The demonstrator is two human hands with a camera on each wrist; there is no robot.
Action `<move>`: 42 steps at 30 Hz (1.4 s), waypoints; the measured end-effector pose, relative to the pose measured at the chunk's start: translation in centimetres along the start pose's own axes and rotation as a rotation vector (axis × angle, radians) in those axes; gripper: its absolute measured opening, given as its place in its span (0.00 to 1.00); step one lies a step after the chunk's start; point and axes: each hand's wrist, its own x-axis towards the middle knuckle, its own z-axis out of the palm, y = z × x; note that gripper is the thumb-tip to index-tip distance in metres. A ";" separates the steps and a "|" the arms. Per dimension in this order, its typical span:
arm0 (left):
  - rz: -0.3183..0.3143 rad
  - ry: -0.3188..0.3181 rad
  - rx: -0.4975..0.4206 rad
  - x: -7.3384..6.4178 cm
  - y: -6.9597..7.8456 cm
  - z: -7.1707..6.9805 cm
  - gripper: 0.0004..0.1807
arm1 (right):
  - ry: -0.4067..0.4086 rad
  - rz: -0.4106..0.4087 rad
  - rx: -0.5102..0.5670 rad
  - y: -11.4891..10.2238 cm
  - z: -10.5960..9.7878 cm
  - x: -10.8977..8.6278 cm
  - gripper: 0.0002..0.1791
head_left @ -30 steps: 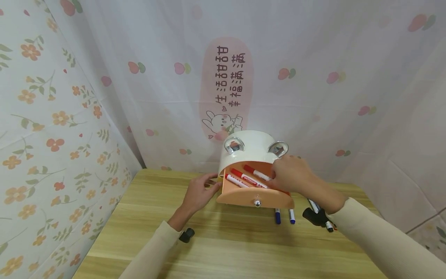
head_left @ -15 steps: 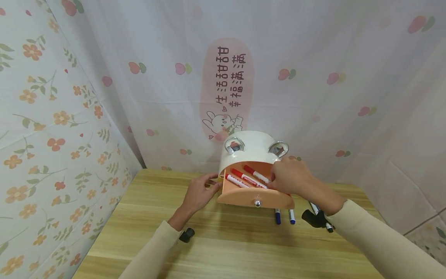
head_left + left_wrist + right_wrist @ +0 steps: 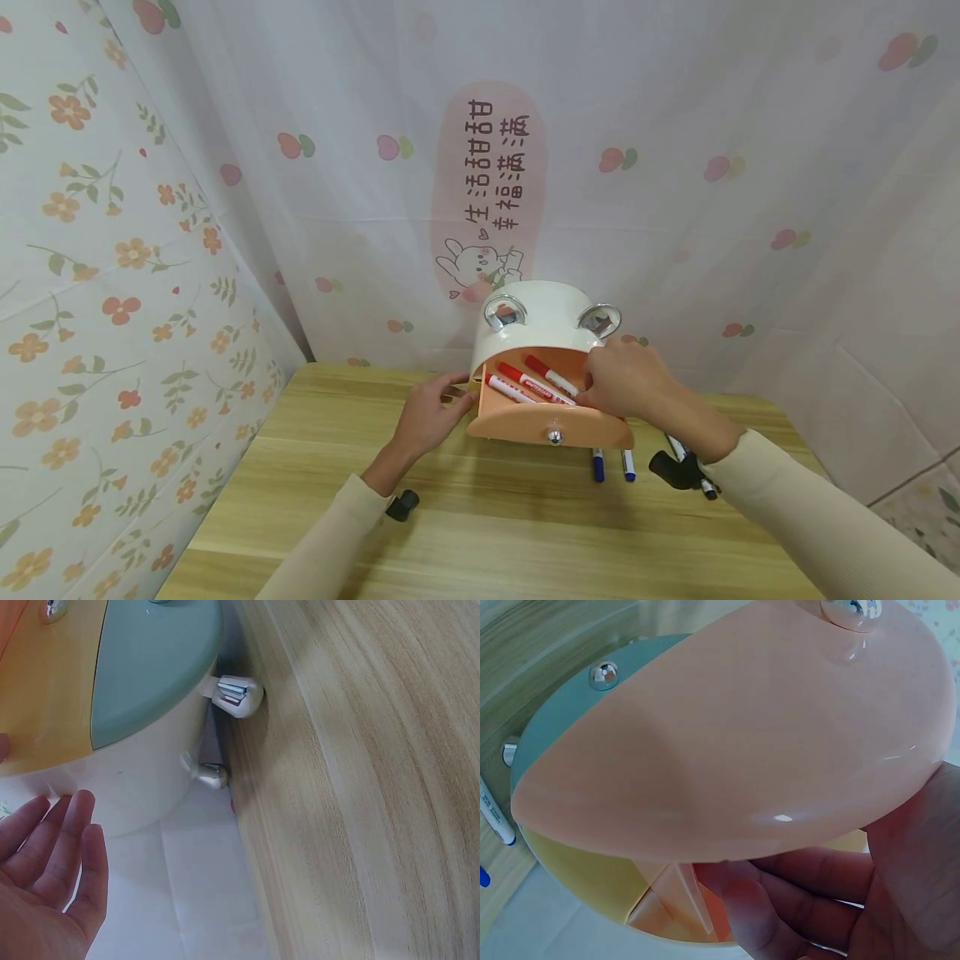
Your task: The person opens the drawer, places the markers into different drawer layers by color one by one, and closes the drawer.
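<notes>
A white rounded desk organizer [image 3: 536, 321] stands on the table, its peach drawer [image 3: 517, 425] pulled out. Several red-capped markers [image 3: 525, 382] lie inside that drawer. My right hand [image 3: 633, 379] reaches into the drawer's right side. The right wrist view shows this right hand [image 3: 810, 900] with bent fingers behind the peach drawer front [image 3: 742, 750]; its fingertips are partly hidden, and whether they hold a marker is unclear. My left hand [image 3: 427, 415] is at the organizer's left side. In the left wrist view, its relaxed fingers [image 3: 64, 847] lie against or close to the white wall.
Two blue-capped markers [image 3: 597, 467] stick out from below the drawer on the wooden table [image 3: 510, 533]. A black-capped marker [image 3: 708, 490] lies under the right wrist. A yellow drawer [image 3: 56, 697] and a teal drawer [image 3: 154, 667] sit closed. A printed curtain [image 3: 360, 250] hangs behind.
</notes>
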 end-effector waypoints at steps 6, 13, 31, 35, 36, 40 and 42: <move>0.001 0.002 0.000 0.0 0.0 0.0 0.21 | 0.005 0.002 0.018 0.0 0.0 -0.1 0.14; 0.015 0.003 0.001 0.0 0.0 0.0 0.21 | 0.021 -0.007 0.087 0.7 -0.2 -0.4 0.12; 0.020 0.009 -0.023 0.0 -0.1 0.1 0.20 | 0.196 0.039 0.354 12.0 2.6 -2.9 0.10; 0.026 0.011 -0.024 -0.1 -0.1 0.1 0.20 | 0.174 0.098 0.380 15.1 5.0 -3.8 0.10; 0.027 0.011 -0.027 -0.1 -0.1 0.1 0.20 | 0.166 0.119 0.388 15.8 5.7 -4.1 0.10; 0.024 0.013 -0.028 -0.1 -0.1 0.1 0.20 | 0.142 0.190 0.414 18.4 8.5 -5.3 0.11; 0.021 0.014 -0.027 -0.1 -0.1 0.2 0.20 | 0.127 0.226 0.428 19.5 9.8 -6.0 0.11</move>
